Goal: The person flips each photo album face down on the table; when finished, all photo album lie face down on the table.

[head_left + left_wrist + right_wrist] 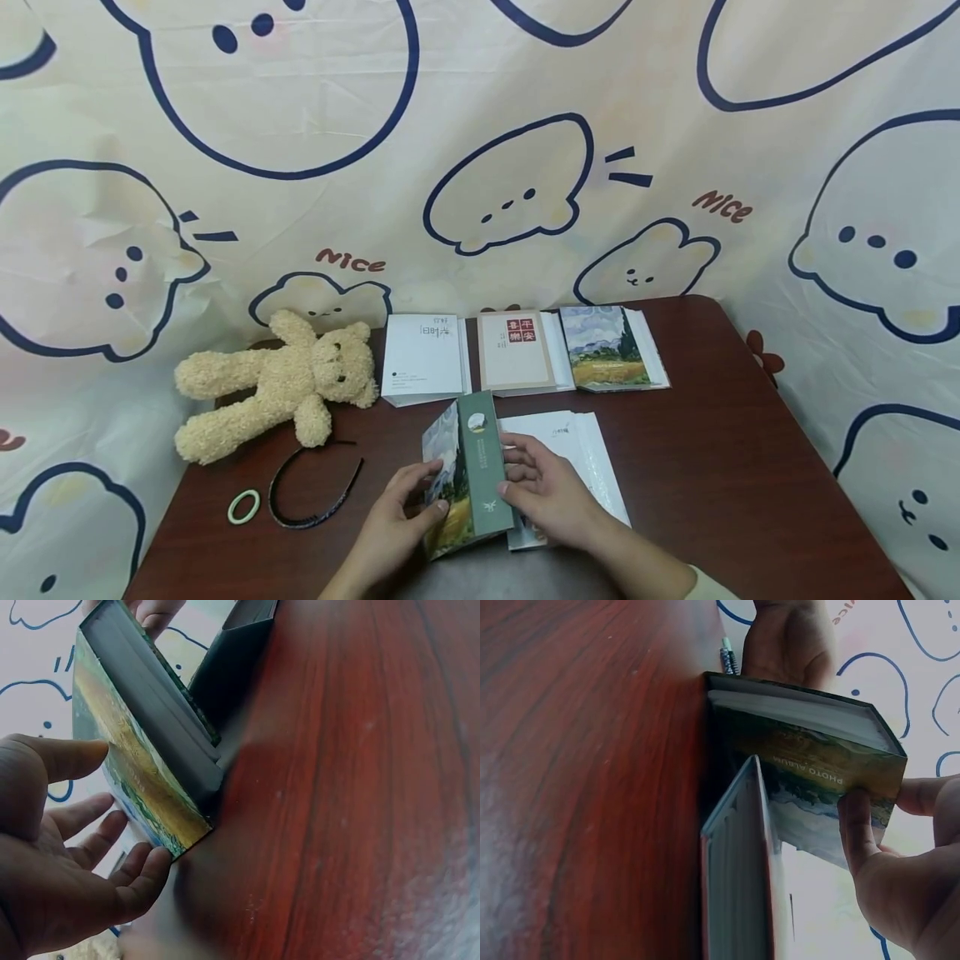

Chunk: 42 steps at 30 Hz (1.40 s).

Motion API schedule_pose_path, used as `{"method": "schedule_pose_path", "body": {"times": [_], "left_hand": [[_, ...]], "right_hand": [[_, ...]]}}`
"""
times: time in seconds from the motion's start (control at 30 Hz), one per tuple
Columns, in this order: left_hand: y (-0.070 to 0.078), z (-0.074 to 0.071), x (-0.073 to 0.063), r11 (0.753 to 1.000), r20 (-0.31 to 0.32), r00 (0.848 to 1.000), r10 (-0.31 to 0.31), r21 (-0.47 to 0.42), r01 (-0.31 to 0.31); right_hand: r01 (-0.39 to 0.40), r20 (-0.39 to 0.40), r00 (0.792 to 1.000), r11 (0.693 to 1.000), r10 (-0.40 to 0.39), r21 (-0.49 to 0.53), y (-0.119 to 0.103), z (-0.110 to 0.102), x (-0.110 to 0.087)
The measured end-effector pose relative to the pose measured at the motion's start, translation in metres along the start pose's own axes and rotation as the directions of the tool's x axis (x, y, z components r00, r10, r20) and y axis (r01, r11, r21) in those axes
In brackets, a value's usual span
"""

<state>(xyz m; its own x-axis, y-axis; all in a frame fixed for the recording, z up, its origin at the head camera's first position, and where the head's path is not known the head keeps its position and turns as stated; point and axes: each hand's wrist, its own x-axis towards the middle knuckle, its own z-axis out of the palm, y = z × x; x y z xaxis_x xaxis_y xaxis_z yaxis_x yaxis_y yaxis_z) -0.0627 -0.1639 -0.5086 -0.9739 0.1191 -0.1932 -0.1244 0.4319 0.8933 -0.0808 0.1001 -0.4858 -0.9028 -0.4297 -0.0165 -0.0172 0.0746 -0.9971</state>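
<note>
A photo album point(486, 471) with a landscape-painting cover and a green spine stands tilted over the near middle of the table. My left hand point(397, 517) holds its painted cover side, with thumb and fingertips against the cover in the left wrist view. On the spine side, my right hand point(558, 496) grips the album between thumb and fingers. "PHOTO ALBUM" lettering shows on the cover point(802, 761) in the right wrist view. Partly hidden behind my right hand lies a white album point(606, 467), and its page edges point(735, 892) appear beside the held one.
Along the back stand a white album point(423, 358), a beige album with red characters point(517, 358) and another painted album point(607, 346). To the left lie a teddy bear point(281, 387), a dark headband point(296, 523) and a pale green ring point(243, 507). A cartoon-printed cloth point(465, 83) hangs behind.
</note>
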Motion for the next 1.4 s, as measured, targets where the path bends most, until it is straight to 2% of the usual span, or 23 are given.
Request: {"method": "schedule_pose_path", "body": {"times": [0.33, 0.73, 1.07, 1.2, 1.4], "left_hand": [[-0.002, -0.002, -0.001, 1.000, 0.041, 0.999, -0.011, 0.018, 0.010], [-0.006, -0.005, 0.000, 0.991, 0.011, 1.000, -0.005, 0.131, 0.004], [-0.007, -0.010, -0.002, 0.978, -0.001, 1.000, -0.023, 0.209, 0.023], [-0.009, -0.011, -0.002, 0.975, -0.006, 1.000, -0.025, 0.221, 0.026], [-0.010, -0.016, -0.002, 0.969, -0.014, 0.999, -0.035, 0.243, 0.037]], "right_hand": [[-0.046, -0.015, 0.999, 0.999, 0.046, -0.001, 0.012, -0.005, -0.004], [-0.087, -0.022, 0.996, 0.994, 0.085, -0.060, 0.023, -0.003, -0.002], [-0.093, -0.029, 0.995, 0.990, 0.090, -0.104, 0.027, 0.003, 0.003], [-0.066, -0.039, 0.997, 0.982, 0.060, -0.178, 0.028, 0.005, 0.004], [-0.046, -0.026, 0.999, 0.952, 0.040, -0.304, 0.025, 0.009, 0.008]]}}
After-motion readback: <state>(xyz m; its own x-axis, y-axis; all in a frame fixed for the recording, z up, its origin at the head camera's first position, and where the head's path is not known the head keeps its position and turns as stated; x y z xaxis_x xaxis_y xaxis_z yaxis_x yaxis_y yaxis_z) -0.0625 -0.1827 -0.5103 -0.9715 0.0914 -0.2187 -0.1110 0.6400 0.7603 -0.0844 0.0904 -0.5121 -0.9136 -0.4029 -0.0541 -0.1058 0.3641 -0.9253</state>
